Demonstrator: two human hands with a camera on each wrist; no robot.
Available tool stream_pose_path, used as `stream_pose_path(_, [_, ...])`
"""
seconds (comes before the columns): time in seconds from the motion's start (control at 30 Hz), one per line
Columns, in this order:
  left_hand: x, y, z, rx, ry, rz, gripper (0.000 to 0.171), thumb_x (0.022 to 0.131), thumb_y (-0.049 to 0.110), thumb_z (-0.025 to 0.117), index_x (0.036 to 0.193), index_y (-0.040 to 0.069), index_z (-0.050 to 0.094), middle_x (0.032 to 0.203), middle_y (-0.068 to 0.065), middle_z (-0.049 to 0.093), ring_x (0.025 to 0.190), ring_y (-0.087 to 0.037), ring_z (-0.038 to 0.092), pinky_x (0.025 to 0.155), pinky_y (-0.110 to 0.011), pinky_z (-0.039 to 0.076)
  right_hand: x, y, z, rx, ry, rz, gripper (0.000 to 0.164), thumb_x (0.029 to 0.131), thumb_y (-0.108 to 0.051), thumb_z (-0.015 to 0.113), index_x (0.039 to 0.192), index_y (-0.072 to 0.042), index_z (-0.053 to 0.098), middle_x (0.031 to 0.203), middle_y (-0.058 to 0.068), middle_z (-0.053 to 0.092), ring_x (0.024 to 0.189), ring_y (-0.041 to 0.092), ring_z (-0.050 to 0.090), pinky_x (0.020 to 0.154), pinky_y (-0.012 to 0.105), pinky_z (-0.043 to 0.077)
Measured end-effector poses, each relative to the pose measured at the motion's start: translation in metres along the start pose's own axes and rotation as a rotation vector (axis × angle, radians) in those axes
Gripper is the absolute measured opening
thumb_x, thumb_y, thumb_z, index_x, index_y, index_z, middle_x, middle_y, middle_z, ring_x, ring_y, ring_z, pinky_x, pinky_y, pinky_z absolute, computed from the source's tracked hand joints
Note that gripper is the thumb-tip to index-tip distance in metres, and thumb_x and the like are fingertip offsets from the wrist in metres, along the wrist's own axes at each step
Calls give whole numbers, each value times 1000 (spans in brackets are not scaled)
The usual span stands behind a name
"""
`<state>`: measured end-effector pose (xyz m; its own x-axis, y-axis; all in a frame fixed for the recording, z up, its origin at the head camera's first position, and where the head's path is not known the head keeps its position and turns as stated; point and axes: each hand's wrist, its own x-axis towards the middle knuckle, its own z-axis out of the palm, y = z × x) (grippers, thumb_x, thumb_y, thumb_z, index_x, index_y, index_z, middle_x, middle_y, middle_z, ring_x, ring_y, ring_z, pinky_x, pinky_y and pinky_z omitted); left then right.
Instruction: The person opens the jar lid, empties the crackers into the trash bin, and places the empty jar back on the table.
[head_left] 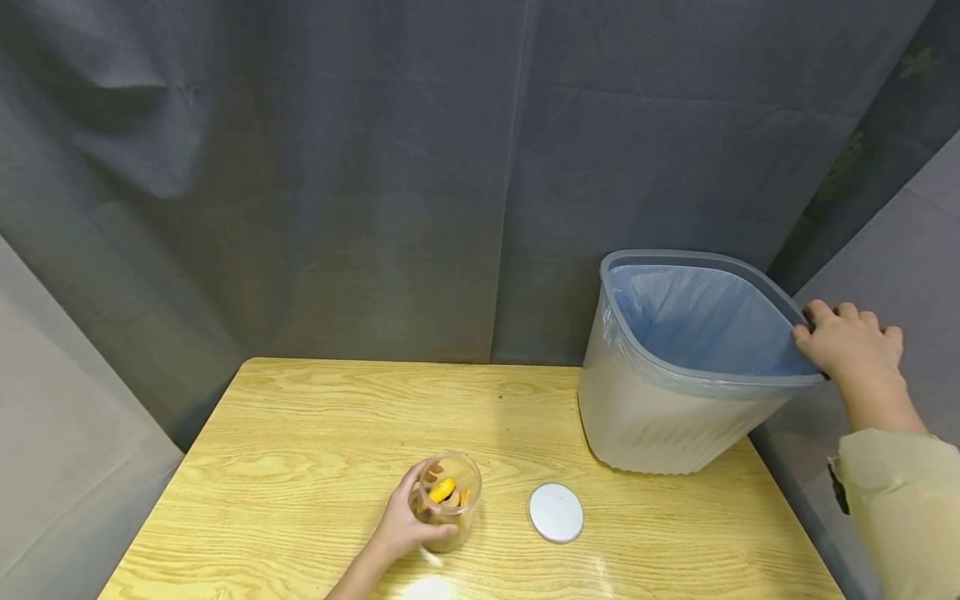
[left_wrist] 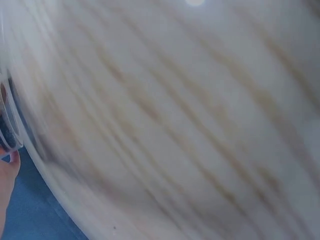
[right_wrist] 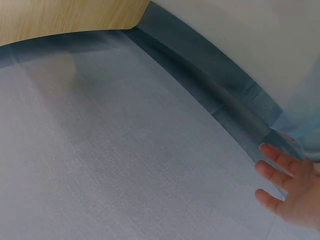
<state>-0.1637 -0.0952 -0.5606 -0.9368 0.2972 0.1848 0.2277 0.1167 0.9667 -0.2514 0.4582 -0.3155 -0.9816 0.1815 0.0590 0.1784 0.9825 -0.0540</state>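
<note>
In the head view, my left hand [head_left: 405,523] grips a clear jar [head_left: 467,527] standing on the table, its fingers and thumb round the side. The jar's top is open, and yellow and brownish pieces [head_left: 444,490] lie inside. Beside it lies a round white lid [head_left: 556,512]. My right hand [head_left: 851,342] holds the grey rim of a trash bin [head_left: 675,425] at its right corner, thumb and index finger at the rim. In the right wrist view, the other fingers [right_wrist: 274,175] are spread out. Only part of the jar [left_wrist: 11,120] shows in the left wrist view.
A blue liner [head_left: 697,317] covers the bin's inside. The bin stands by the right edge of the wooden table [head_left: 315,433]. Behind the table hangs a dark grey curtain [head_left: 360,183], with pale cloth [head_left: 60,433] on the left side.
</note>
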Motion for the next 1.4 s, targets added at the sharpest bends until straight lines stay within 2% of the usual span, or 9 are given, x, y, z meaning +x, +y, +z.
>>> stream_pose_path(0.17, [2,13,-2,-7,-7,-34,89,63,5,82,138,9,35,130,-12,40,117,-42,35,96,-58,37,0,0,0,2,3,3,58,96,-38,29,133,6,22,124,40,20,109,57,16,84,71,17])
stream_pose_path(0.3, [3,14,-2,-16,-12,9,88,63,5,82,138,7,35,128,-13,39,116,-45,33,96,-62,35,0,-1,0,3,8,0,59,96,-38,30,133,7,21,124,40,20,108,57,16,85,71,17])
stream_pose_path(0.4, [4,14,-2,14,-11,53,87,64,8,82,137,5,35,126,-16,40,114,-46,34,94,-64,35,0,0,1,5,10,-1,59,96,-38,30,133,6,22,124,40,20,108,57,16,85,71,17])
stream_pose_path(0.63, [11,25,0,95,17,55,87,61,12,84,136,9,39,124,-11,45,113,-41,41,92,-60,37,3,0,3,-27,7,47,56,96,-35,32,132,6,22,123,39,21,108,56,17,86,71,19])
stream_pose_path(0.73, [15,28,1,111,19,76,87,61,11,84,135,9,39,123,-12,46,113,-40,43,92,-58,37,4,-1,4,-39,10,63,53,95,-33,33,130,6,23,122,38,21,108,55,18,86,70,20])
stream_pose_path(1.03, [28,37,3,150,51,129,87,61,12,84,135,9,39,121,-9,47,113,-36,44,91,-55,37,2,2,2,10,16,-12,56,96,-38,30,131,6,24,123,39,22,106,57,18,81,71,19])
stream_pose_path(1.23, [36,44,5,102,66,136,85,60,5,83,133,6,40,120,-15,45,113,-40,42,90,-54,43,1,2,2,9,16,-11,57,96,-38,30,131,6,23,123,39,21,106,57,18,82,71,19])
stream_pose_path(1.4, [44,51,6,103,67,155,85,61,5,83,133,3,39,123,-23,42,115,-40,41,90,-55,44,2,2,2,9,21,-11,57,96,-38,30,132,6,23,124,39,21,107,57,17,82,71,19])
